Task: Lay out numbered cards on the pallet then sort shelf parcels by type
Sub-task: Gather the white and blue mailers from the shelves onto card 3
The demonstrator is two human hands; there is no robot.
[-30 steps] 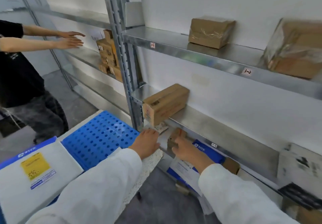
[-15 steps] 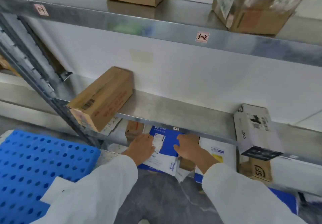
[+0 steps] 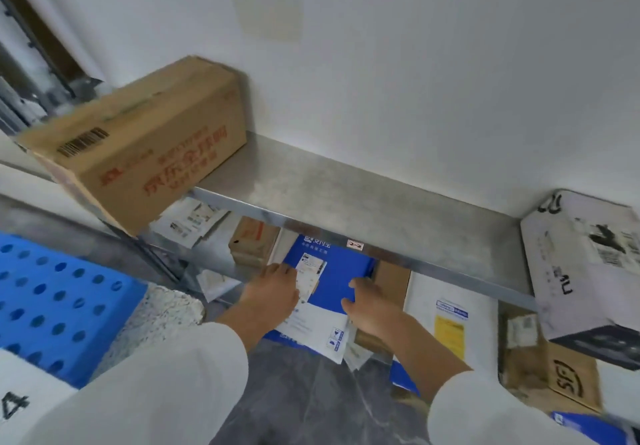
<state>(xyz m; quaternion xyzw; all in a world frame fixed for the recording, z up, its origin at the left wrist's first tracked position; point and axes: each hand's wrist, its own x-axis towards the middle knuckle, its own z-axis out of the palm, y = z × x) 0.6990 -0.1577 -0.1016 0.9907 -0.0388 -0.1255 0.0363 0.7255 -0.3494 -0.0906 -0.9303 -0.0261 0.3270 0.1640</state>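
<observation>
A: We see a shelf of bare metal, dull and faintly brushed, don't we?
B: We do, and the box on it is plain matt cardboard.
A: The pallet looks to us like smooth blue plastic.
B: The envelope is smooth, blue and white; paper or film, we cannot tell. The sleeves are white cloth, the floor smooth grey stone with pale veins

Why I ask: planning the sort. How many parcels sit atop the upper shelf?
2: brown carton at its left end, white box at its right end; others may lie out of view.
</observation>
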